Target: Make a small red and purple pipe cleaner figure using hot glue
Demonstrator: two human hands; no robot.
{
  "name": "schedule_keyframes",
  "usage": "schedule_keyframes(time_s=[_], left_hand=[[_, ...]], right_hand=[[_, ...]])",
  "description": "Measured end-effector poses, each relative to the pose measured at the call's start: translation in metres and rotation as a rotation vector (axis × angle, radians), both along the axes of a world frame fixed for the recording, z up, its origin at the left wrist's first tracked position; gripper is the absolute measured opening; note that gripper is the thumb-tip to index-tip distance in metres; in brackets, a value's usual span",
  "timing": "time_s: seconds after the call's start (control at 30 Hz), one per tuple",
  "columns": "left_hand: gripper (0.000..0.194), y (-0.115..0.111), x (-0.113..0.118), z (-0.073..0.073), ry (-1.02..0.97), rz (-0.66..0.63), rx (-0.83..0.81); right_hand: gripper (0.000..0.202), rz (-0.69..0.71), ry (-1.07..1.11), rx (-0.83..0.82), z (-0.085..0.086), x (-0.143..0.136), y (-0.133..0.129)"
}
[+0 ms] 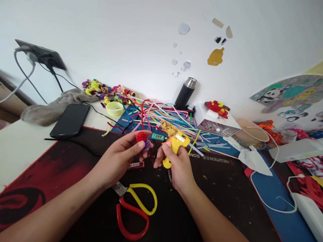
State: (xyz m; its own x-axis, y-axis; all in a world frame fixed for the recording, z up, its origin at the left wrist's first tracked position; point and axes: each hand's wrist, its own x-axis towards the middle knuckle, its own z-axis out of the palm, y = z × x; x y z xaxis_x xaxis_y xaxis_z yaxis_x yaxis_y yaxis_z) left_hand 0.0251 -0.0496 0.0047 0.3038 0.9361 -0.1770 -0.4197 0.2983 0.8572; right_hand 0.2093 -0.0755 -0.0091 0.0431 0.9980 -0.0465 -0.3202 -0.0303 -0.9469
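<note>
Fuzzy piece, red over purple: in your left hand, raised above the desk; grip pressed together, thumb and fingers pinching it.

Desk: white surface showing at your left, dark mat with red areas laid over it.

Pile of fuzzy stems: many colours, loosely crossed, beyond your hands toward the wall.

Grey cloth: bunched at the far left, beside the black phone, which lies flat partly over the mat's edge.

White box: right of the pile, a red and yellow fuzzy bundle on top.

Scissors: one red handle, one yellow; on the mat below your hands, the handles spread apart.

Glue gun: yellow, stained brown at the front; in your right hand, grip closed around its handle, front end angled up toward your left. Translucent glue stick protruding from its rear.

Flask: black, silver cap, leaning slightly, behind the pile.

Tape roll: pale yellow-green, left of the pile.

Small teal box: just beyond and between your hands.
</note>
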Motion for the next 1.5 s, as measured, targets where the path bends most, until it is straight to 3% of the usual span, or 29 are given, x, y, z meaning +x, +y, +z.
schedule_keyframes(time_s=[0.1, 0.3, 0.47, 0.77, 0.93, 1.17, 1.5], left_hand=[[0.060, 0.002, 0.001, -0.001, 0.025, -0.023, 0.026], [0.039, 0.005, 0.001, -0.005, 0.029, -0.002, 0.110], [0.038, 0.005, -0.001, -0.004, 0.039, -0.035, 0.096], [0.044, 0.004, 0.000, -0.002, 0.073, -0.057, 0.052], [0.043, 0.002, -0.001, -0.002, 0.071, -0.049, 0.043], [0.040, 0.001, -0.004, -0.006, 0.151, -0.103, 0.104], [0.035, -0.001, -0.002, -0.001, 0.212, -0.148, 0.204]], right_hand=[[0.044, -0.017, 0.002, -0.010, -0.001, 0.003, 0.001], [0.042, 0.074, -0.038, -0.020, -0.003, 0.005, 0.001], [0.042, 0.090, -0.066, 0.012, 0.003, 0.008, 0.000], [0.048, 0.139, 0.222, 0.030, 0.006, 0.011, 0.001], [0.059, 0.172, 0.155, -0.034, 0.005, 0.011, -0.001], [0.043, 0.064, 0.127, -0.026, 0.005, 0.009, 0.001], [0.048, 0.083, 0.034, -0.015, -0.001, 0.006, 0.001]])
